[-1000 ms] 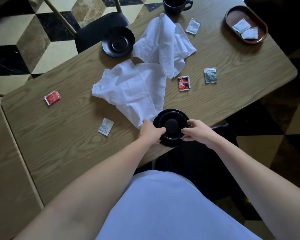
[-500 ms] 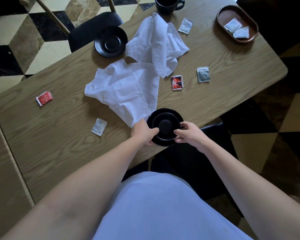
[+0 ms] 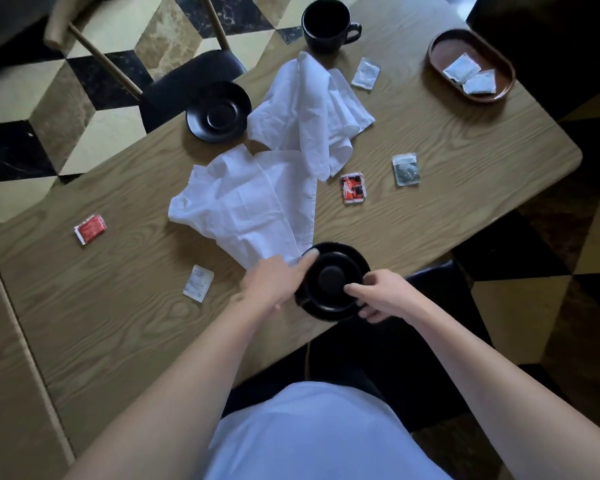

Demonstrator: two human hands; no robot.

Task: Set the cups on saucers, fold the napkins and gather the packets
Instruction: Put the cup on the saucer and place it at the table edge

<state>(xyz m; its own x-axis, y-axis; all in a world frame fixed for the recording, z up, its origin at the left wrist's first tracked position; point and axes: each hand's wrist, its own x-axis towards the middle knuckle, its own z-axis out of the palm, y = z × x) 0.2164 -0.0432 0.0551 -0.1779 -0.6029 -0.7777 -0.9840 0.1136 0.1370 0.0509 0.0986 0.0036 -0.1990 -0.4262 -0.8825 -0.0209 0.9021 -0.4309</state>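
While both hands worked at the near edge of the wooden table, a black cup sat on a black saucer that hung partly over that edge. The left hand lay against the cup's left side with fingers stretched loosely along its rim, not closed around it. The right hand had its fingers curled at the cup's right side, thumb near the rim; whether it truly pinched the cup or saucer could not be told.

A crumpled white napkin spread from mid-table down to the saucer, its corner touching the cup's left side under the left hand. A second napkin lay bunched beyond it, overlapping the first. Near the far edge stood another black cup, with an empty saucer at the far-left edge.

Packets lay scattered: a red one toward the left edge, a white one just left of the left hand, a red-and-black one, a grey one, and a white one near the far cup. A brown oval tray at the far-right corner held two white packets.
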